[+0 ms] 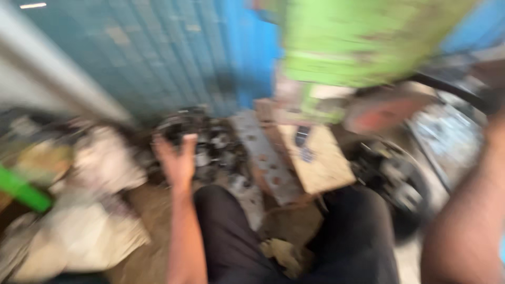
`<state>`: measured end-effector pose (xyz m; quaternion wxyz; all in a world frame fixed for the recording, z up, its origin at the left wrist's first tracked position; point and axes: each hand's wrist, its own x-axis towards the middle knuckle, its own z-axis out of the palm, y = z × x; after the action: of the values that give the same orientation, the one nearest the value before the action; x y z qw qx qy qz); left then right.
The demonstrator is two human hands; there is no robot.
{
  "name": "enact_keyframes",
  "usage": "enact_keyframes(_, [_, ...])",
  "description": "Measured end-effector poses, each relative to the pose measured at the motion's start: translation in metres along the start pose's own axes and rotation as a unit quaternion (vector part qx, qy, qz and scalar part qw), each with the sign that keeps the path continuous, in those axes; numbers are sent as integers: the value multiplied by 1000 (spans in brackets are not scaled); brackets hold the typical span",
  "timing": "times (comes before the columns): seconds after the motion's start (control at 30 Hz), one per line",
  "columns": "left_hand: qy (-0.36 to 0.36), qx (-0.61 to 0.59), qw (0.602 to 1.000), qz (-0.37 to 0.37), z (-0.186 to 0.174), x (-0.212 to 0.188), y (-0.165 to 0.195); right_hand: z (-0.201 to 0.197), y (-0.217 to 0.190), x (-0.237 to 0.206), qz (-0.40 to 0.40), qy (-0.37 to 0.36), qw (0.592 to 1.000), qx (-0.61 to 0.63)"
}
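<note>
The open, empty left hand [178, 158] reaches toward the blurred heap of dark metal parts [202, 142] at twelve o'clock; the right hand is out of frame, so I cannot tell its state.

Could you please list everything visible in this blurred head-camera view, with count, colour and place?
Wall: one, blue, top left.
Machine body: one, green and worn, top centre-right.
Wooden block: one, tan, centre.
Metal strip with holes: one, grey, left of the block.
Pile of metal parts: count unclear, dark grey, beyond the left hand.
Sacks or cloth: count unclear, whitish, left.
Green object: one, far left edge.
Trousers: dark, bottom centre.
Left hand: open, raised over the parts.
Right forearm: right edge; hand out of view.
</note>
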<state>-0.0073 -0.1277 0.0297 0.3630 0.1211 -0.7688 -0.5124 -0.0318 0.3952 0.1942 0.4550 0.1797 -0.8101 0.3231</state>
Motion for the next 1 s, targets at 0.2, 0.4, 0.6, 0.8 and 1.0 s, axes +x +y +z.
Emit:
enact_keyframes(0.2, [-192,-124,924,307,59,-160,76,-21,31,0,-9,78,989,124])
enact_keyframes(0.4, [-494,-247,764,334,161,-279,139,-29,-26,41,-71,-53,995,42])
enact_keyframes(0.6, [-449,-121,879,103,320,-288,104,-33,-45,55,51,-100,993,18])
enact_keyframes(0.8, [-521,101,834,-151,376,-275,74,-33,-46,74,-26,-100,994,37])
enact_keyframes(1.0, [-535,-1,823,-191,400,-272,98,-28,-41,76,7,-97,993,67])
